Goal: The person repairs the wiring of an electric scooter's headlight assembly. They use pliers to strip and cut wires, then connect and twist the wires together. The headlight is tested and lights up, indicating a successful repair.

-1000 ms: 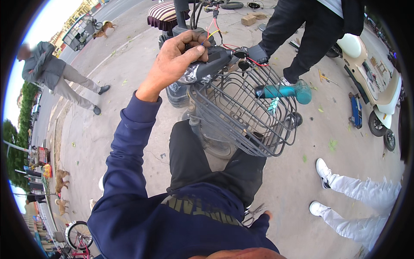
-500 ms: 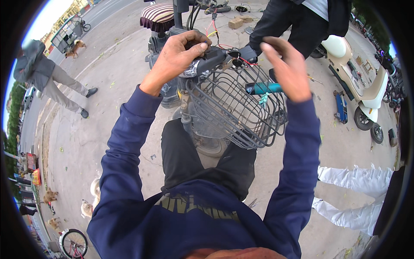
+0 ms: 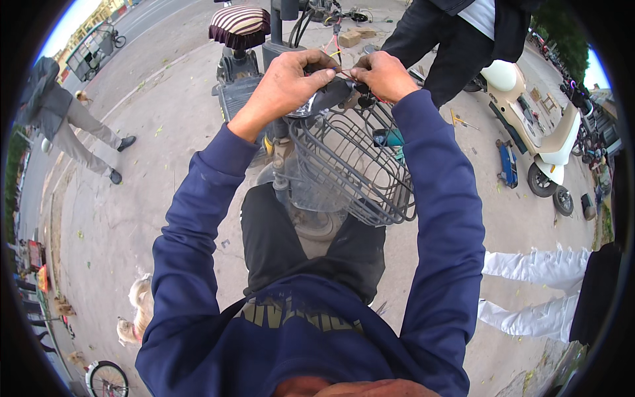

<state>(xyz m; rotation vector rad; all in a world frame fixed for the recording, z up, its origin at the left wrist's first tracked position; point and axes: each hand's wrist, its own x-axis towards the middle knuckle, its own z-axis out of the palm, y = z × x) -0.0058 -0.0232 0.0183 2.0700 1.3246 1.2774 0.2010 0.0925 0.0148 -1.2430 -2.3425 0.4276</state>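
Observation:
An electric scooter stands before me, with a dark metal wire basket [image 3: 301, 147] at its front and an uncovered handlebar [image 3: 329, 99] above it. Over the handlebar, my left hand [image 3: 294, 83] is closed in a pinch between thumb and forefinger. Close beside it, my right hand [image 3: 387, 77] pinches too, and a thin red wire [image 3: 345, 74] shows between the fingertips. More red and yellow wires [image 3: 338, 46] rise just beyond the hands. A teal cylindrical tool [image 3: 395, 137] sits in the basket, partly hidden by my right sleeve.
A person in black trousers [image 3: 444, 49] stands just beyond my right hand. To the right are a cream scooter [image 3: 559, 132], a blue tool [image 3: 507, 164] and white trouser legs [image 3: 536, 270]. A striped seat [image 3: 239, 26] is ahead, a dog [image 3: 140, 304] at left.
My right hand has come in from the right, from open above the basket to a pinch at the wire beside my left hand. The left hand stays pinched over the handlebar.

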